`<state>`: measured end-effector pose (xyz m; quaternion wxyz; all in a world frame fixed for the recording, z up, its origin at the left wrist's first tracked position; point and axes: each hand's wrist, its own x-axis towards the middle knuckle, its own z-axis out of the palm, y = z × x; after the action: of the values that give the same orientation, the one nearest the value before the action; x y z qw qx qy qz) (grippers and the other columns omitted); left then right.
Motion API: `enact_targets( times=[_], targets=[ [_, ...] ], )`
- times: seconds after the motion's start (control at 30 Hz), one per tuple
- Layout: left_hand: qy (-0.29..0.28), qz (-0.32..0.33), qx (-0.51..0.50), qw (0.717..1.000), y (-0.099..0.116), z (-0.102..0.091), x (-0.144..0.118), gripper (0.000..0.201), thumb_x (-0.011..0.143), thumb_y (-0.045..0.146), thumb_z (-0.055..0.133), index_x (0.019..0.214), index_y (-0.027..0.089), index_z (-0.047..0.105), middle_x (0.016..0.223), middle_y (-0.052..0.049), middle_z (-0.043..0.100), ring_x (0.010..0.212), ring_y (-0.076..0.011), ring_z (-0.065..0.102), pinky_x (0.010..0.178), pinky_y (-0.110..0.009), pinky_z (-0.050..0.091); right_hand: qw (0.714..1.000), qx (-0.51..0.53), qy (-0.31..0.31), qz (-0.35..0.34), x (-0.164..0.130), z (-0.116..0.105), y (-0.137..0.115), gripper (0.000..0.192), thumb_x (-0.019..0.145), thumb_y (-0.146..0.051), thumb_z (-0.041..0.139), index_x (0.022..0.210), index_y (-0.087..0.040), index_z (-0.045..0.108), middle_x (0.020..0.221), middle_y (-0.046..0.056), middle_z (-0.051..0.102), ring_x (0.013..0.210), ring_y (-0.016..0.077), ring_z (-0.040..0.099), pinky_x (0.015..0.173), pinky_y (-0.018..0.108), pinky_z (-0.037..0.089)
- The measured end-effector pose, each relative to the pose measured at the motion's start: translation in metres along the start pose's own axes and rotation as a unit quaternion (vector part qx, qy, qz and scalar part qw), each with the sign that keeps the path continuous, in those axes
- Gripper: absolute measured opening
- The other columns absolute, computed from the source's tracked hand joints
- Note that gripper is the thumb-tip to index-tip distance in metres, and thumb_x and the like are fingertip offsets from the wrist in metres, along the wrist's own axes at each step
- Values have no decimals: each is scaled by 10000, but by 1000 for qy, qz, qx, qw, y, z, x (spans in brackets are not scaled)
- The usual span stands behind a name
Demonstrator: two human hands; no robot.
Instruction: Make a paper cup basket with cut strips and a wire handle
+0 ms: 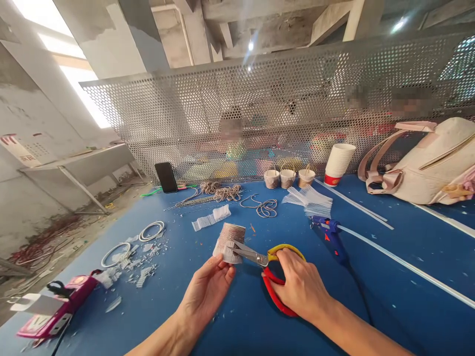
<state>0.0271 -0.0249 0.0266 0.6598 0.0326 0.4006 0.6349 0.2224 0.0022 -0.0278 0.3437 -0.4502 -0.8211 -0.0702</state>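
Just below the middle of the frame, the left hand (208, 291) pinches a small paper cup wrapped in pale twine (230, 242) by its white lower edge, thumb and fingertips pressed on the paper. The right hand (297, 287) is curled through the handles of a pair of scissors with one yellow and one red loop (272, 277); their metal blades point left and meet the cup's white rim (whether they bite into it or only touch is hard to tell). All this sits over a blue tabletop (371, 296).

To the right of the scissors lies a blue glue gun (330, 235). In the lower left, white paper scraps (141, 272) are scattered beside thin white rings (150, 230). Further up the frame stand three small twine-covered baskets (287, 178), with a stack of white paper cups (338, 163) to their right.
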Motion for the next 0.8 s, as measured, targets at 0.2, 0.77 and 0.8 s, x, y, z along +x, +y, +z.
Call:
enact_targets(
  times=[0.2, 0.77, 0.8],
  targets=[
    [-24, 1, 13, 1000, -3, -1, 1, 192, 830, -27, 465, 756, 81, 607, 685, -81, 646, 556, -134, 645, 538, -228, 583, 1000, -1, 10, -6, 2, -4, 0, 210, 849, -378, 499, 870, -174, 541, 744, 65, 660, 682, 201, 656, 497, 263, 433],
    [-12, 20, -17, 1000, -2, 0, 4, 320, 859, -66, 383, 1084, 69, 566, 804, -98, 689, 631, -140, 691, 583, -225, 603, 999, -33, 34, -24, 2, -7, 5, 274, 879, -407, 474, 834, -153, 569, 672, 48, 627, 604, 185, 637, 459, 263, 396],
    [-8, 22, -19, 1000, -2, 0, 4, 326, 857, -68, 384, 1091, 70, 566, 813, -99, 690, 636, -141, 692, 583, -227, 604, 998, -35, 39, -28, 2, -8, 5, 267, 874, -403, 483, 820, -156, 569, 659, 43, 619, 590, 182, 630, 452, 262, 387]
  ],
)
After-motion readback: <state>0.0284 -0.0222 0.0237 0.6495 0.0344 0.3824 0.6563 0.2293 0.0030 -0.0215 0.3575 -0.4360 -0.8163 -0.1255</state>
